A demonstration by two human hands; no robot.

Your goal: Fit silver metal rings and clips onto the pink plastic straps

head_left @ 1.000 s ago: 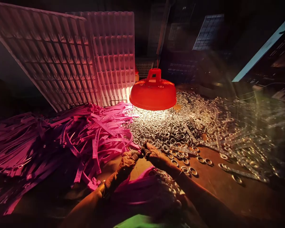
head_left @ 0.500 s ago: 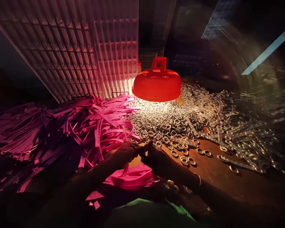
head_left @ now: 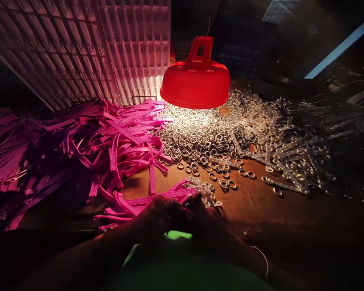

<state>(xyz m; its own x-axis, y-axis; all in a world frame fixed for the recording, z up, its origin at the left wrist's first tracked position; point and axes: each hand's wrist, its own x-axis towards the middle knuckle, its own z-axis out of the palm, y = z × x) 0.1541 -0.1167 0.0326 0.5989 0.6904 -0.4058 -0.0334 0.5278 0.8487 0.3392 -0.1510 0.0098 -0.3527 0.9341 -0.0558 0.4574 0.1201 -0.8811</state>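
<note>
Both hands meet in shadow at the table's near edge, left hand [head_left: 160, 212] and right hand [head_left: 204, 218] touching a pink strap [head_left: 157, 198] tipped with metal rings [head_left: 204, 190]. Too dark to tell how the fingers are set. A red lamp [head_left: 195, 83] hangs over the ring heap [head_left: 200, 137].

**Hands meeting at the edge of a lamp-lit bench**

Left hand [head_left: 160, 212] and right hand [head_left: 204, 218] touch in shadow beside pink straps [head_left: 157, 197] and ring cluster [head_left: 204, 190]. Red lamp [head_left: 195, 83] lights the ring heap [head_left: 200, 137].
</note>
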